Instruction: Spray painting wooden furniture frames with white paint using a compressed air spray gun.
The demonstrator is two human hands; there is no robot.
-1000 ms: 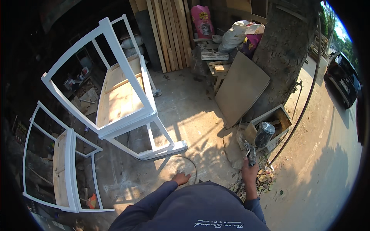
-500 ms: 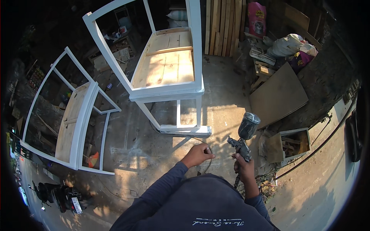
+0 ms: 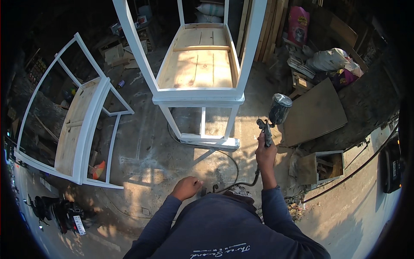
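One gravity-feed spray gun (image 3: pixel 267 133) stands upright in the right hand (image 3: pixel 266 153), just right of the nearer white frame and well above the floor. The fingers close round its grip, hiding the handle and most of the trigger. Its cylindrical cup (image 3: pixel 280 109) is dark, glossy and smeared with pale paint. A dark rubbery hose (image 3: pixel 246 184) hangs below the grip and curves toward the torso; how it joins the thinner loop on the concrete is hard to make out. The left hand (image 3: pixel 187 188) is loosely curled near the hose, palm hidden, so I cannot tell whether it holds anything. Ahead, a white-painted wooden frame (image 3: pixel 199 93) surrounds bare, pale-grained planks (image 3: pixel 196 69); the upper edge cuts off its posts. Farther left is a similar frame (image 3: pixel 89 131) with a bowed outline. Deep shadow blurs the clutter (image 3: pixel 118 54) behind them.
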